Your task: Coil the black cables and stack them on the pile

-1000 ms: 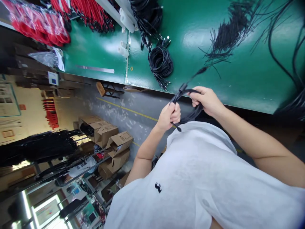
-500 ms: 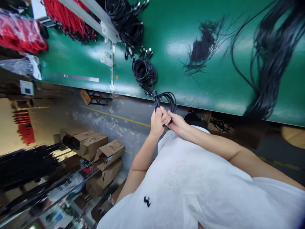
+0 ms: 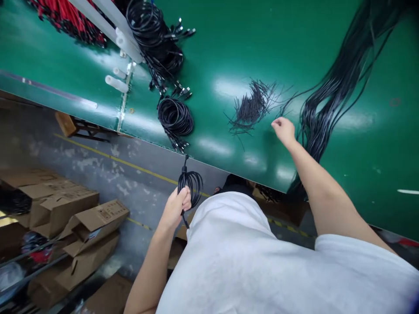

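Note:
My left hand (image 3: 177,204) is closed round a coil of black cable (image 3: 195,185), held in front of the table's edge. One end of the cable, with a dark connector, points up past the fist; another end hangs below it. Over the green table, my right hand (image 3: 284,130) has thumb and fingers pinched together; whatever they hold, if anything, is too small to make out. Just left of its fingertips lies a loose pile of short, thin black strips (image 3: 251,107) that look like twist ties. Long black cables (image 3: 322,109) lie to the right, partly behind the forearm.
Coiled cables (image 3: 176,117) with metal plugs lie at the table's near edge, below a larger heap of coils (image 3: 153,39). White tubes (image 3: 117,83) and red cables (image 3: 70,22) are at the left. Cardboard boxes (image 3: 94,218) stand on the floor lower left.
My right hand has left the coil and moved right, over the table beside the strip pile. My left hand still grips the coil, now lower and further left in view. The camera view has shifted.

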### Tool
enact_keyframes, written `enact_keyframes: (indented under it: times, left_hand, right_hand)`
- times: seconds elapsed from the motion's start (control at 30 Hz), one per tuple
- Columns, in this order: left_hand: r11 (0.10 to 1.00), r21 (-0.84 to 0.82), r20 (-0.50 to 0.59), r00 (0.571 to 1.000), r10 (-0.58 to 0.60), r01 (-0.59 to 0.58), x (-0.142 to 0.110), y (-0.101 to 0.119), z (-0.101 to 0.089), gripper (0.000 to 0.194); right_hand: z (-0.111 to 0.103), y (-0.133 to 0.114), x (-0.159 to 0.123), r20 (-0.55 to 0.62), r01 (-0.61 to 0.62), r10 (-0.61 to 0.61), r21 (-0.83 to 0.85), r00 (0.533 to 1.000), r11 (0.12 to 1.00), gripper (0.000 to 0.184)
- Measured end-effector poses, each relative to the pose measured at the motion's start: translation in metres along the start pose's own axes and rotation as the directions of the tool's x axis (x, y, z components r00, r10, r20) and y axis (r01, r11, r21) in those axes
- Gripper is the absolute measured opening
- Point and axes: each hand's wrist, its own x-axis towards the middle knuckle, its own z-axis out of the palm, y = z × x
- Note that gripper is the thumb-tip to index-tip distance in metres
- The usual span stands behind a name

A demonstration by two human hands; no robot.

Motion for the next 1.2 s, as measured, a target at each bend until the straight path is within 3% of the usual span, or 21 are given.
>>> enact_keyframes:
  times: [0.1, 0.23, 0.37, 0.53, 0.63, 0.7, 0.73, 0.8, 0.83, 0.87, 0.9, 0.93, 0.97, 1.03, 1.1, 1.2]
  left_hand:
    - [0.997, 0.07, -0.094, 0.995, -0.029, 0.036, -0.002, -0.011, 0.005, 0.043]
    - [0.992, 0.122, -0.143, 0.99, -0.003, 0.02, -0.005, -0.018, 0.011, 0.042]
    - [0.999, 0.031, -0.081, 0.997, -0.022, 0.024, -0.003, -0.021, 0.016, 0.049]
    - [1.0, 0.009, 0.042, 0.999, 0.007, -0.007, 0.015, -0.017, 0.029, 0.043]
    - [0.993, 0.059, 0.169, 0.981, 0.091, -0.103, 0.028, -0.007, 0.042, 0.044]
    - [0.985, 0.064, 0.246, 0.959, 0.142, -0.162, 0.035, 0.0, 0.053, 0.044]
    - [0.98, 0.061, 0.285, 0.945, 0.163, -0.187, 0.037, 0.004, 0.059, 0.045]
    - [0.972, 0.063, 0.367, 0.911, 0.19, -0.228, 0.041, 0.01, 0.07, 0.045]
    - [0.966, 0.074, 0.411, 0.89, 0.196, -0.246, 0.042, 0.013, 0.075, 0.045]
    - [0.96, 0.088, 0.46, 0.866, 0.197, -0.266, 0.043, 0.015, 0.079, 0.046]
    - [0.952, 0.106, 0.51, 0.837, 0.196, -0.288, 0.043, 0.018, 0.082, 0.046]
    - [0.943, 0.124, 0.56, 0.806, 0.191, -0.309, 0.042, 0.02, 0.085, 0.047]
    - [0.934, 0.144, 0.607, 0.774, 0.178, -0.328, 0.04, 0.021, 0.086, 0.047]
    - [0.918, 0.193, 0.671, 0.729, 0.135, -0.347, 0.035, 0.023, 0.085, 0.047]
    - [0.91, 0.238, 0.688, 0.72, 0.088, -0.338, 0.03, 0.022, 0.081, 0.046]
    - [0.938, 0.241, 0.644, 0.764, 0.036, -0.248, 0.024, 0.015, 0.072, 0.042]
  right_hand:
    - [-0.004, -0.002, 0.054, -0.066, 0.083, -0.11, -0.323, 0.992, 0.943, 0.01]
    - [0.017, -0.016, 0.085, -0.055, -0.009, -0.018, -0.444, 0.998, 0.896, 0.01]
    - [0.019, -0.02, 0.076, -0.099, -0.031, -0.011, -0.406, 0.995, 0.913, 0.013]
    - [-0.013, -0.01, 0.047, -0.185, -0.036, -0.019, -0.287, 0.982, 0.957, 0.004]
    - [-0.032, -0.005, 0.02, -0.247, -0.062, 0.018, -0.171, 0.969, 0.983, 0.003]
    - [-0.036, -0.002, -0.015, -0.262, -0.084, 0.062, -0.076, 0.963, 0.994, 0.009]
    - [-0.035, -0.002, -0.04, -0.222, -0.085, 0.082, -0.005, 0.972, 0.996, 0.012]
    - [-0.022, -0.002, -0.102, 0.022, -0.112, 0.11, 0.213, 0.994, 0.971, 0.02]
    - [-0.012, -0.004, -0.135, 0.236, -0.169, 0.083, 0.371, 0.968, 0.913, 0.027]
    - [0.001, -0.006, -0.168, 0.461, -0.298, 0.055, 0.474, 0.886, 0.828, 0.036]
    - [0.015, -0.01, -0.198, 0.613, -0.424, 0.047, 0.487, 0.789, 0.763, 0.04]
    - [0.03, -0.016, -0.221, 0.699, -0.523, 0.033, 0.502, 0.714, 0.689, 0.042]
    - [0.044, -0.023, -0.238, 0.733, -0.591, 0.038, 0.516, 0.679, 0.62, 0.042]
    - [0.065, -0.039, -0.252, 0.689, -0.621, 0.052, 0.616, 0.723, 0.484, 0.037]
    - [0.074, -0.055, -0.247, 0.617, -0.576, 0.037, 0.71, 0.786, 0.406, 0.034]
    - [0.076, -0.072, -0.238, 0.617, -0.541, -0.047, 0.722, 0.786, 0.431, 0.031]
